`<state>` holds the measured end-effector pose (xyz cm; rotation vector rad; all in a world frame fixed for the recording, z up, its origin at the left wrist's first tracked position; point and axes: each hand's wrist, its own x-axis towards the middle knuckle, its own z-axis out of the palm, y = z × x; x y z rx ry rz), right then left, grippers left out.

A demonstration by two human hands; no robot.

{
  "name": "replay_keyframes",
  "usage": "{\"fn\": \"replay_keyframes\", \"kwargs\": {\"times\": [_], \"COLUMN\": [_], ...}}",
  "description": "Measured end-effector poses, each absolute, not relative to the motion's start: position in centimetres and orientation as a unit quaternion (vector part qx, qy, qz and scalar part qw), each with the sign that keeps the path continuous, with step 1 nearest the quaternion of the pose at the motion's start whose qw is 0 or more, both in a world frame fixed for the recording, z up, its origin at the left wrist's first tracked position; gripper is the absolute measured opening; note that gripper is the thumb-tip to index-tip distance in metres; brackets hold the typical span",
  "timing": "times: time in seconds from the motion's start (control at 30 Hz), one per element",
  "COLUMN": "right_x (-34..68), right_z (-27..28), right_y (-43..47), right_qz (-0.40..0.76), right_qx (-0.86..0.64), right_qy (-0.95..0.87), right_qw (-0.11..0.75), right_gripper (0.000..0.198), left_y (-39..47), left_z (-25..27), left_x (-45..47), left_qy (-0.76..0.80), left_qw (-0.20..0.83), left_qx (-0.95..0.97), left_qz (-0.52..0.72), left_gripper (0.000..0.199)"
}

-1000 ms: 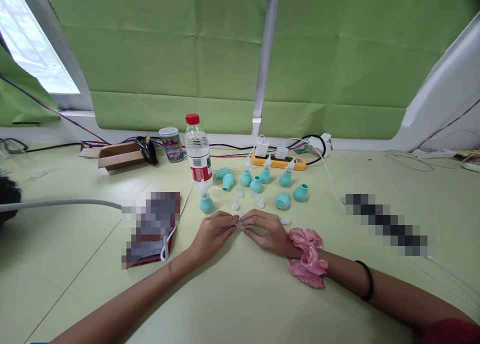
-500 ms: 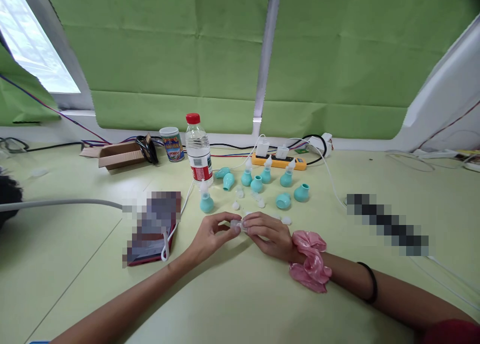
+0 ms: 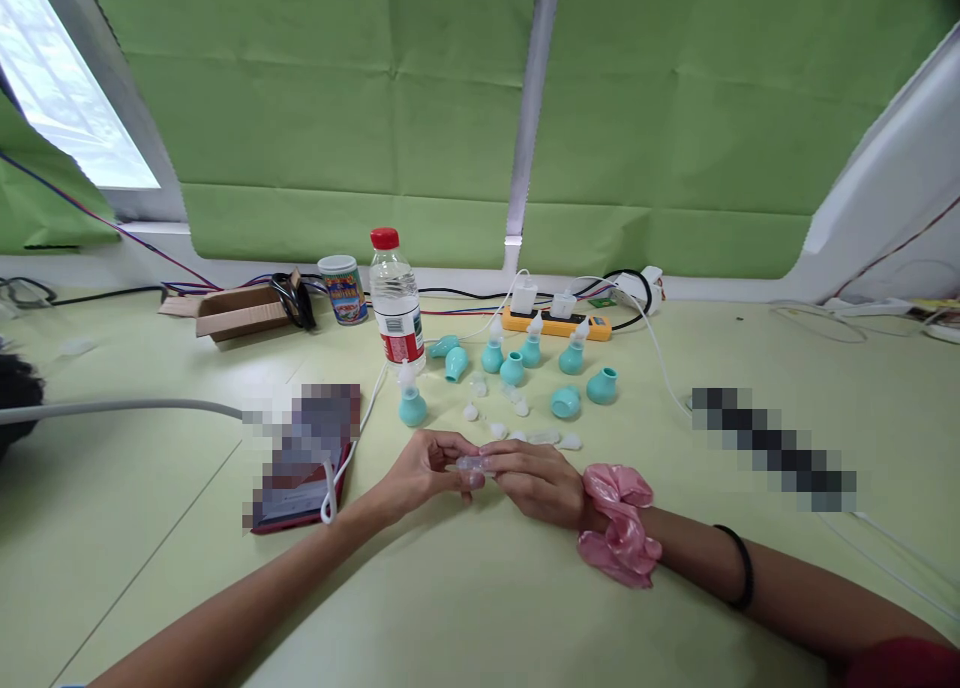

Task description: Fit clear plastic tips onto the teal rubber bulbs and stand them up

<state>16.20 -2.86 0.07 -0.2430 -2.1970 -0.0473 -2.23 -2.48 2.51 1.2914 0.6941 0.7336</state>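
Observation:
Between my two hands is a small clear plastic piece, its exact kind too small to make out. My left hand pinches its left end between thumb and fingers. The fingers of my right hand are closed over its right end. Just beyond my fingers lie several small translucent pieces. Farther back are several teal squeeze bulbs, some loose and lying on their sides. Other bulbs stand upright with clear pointed tips, such as the one ahead of my left hand.
A water bottle with a red cap stands behind the bulbs, near a printed can. A yellow power strip with chargers lies at the back. Left are a phone with a cable and an open cardboard box.
Both hands have lowered slightly toward me with the clear piece, and it sits more level between the fingers. More of the small translucent pieces behind them now show.

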Motion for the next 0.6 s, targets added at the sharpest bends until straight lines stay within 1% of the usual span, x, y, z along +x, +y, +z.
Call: {"fn": "replay_keyframes", "kwargs": {"times": [0.1, 0.2, 0.3, 0.37, 0.47, 0.53, 0.6], "right_x": [16.3, 17.3, 19.0, 20.1, 21.3, 21.8, 21.9], "right_z": [0.6, 2.2, 4.7, 6.5, 8.0, 7.9, 7.2], "right_y": [-2.5, -1.6, -0.7, -0.3, 0.0, 0.3, 0.8], "right_qz": [-0.066, -0.106, -0.122, -0.136, -0.142, -0.115, -0.074], "right_qx": [-0.109, -0.135, -0.245, -0.362, -0.533, -0.606, -0.638], "right_qy": [-0.879, -0.877, -0.871, -0.862, -0.823, -0.787, -0.764], "right_qw": [0.459, 0.450, 0.408, 0.328, 0.137, 0.019, -0.057], "right_gripper": [0.019, 0.025, 0.023, 0.021, 0.031, 0.038, 0.041], "left_y": [-2.5, -2.2, -1.7, -1.5, -1.5, -1.7, -1.9], "left_z": [2.4, 2.3, 2.0, 1.8, 1.7, 1.8, 2.2], "left_x": [-2.2, -2.2, -2.3, -2.3, -2.3, -2.2, -2.2], "left_qy": [0.313, 0.325, 0.342, 0.347, 0.350, 0.346, 0.338], "left_qw": [0.678, 0.663, 0.644, 0.636, 0.629, 0.635, 0.640], "left_qx": [0.575, 0.574, 0.573, 0.570, 0.566, 0.566, 0.572], "left_qz": [0.334, 0.355, 0.374, 0.388, 0.401, 0.395, 0.386], "left_gripper": [0.022, 0.022, 0.025, 0.028, 0.030, 0.031, 0.038]}}
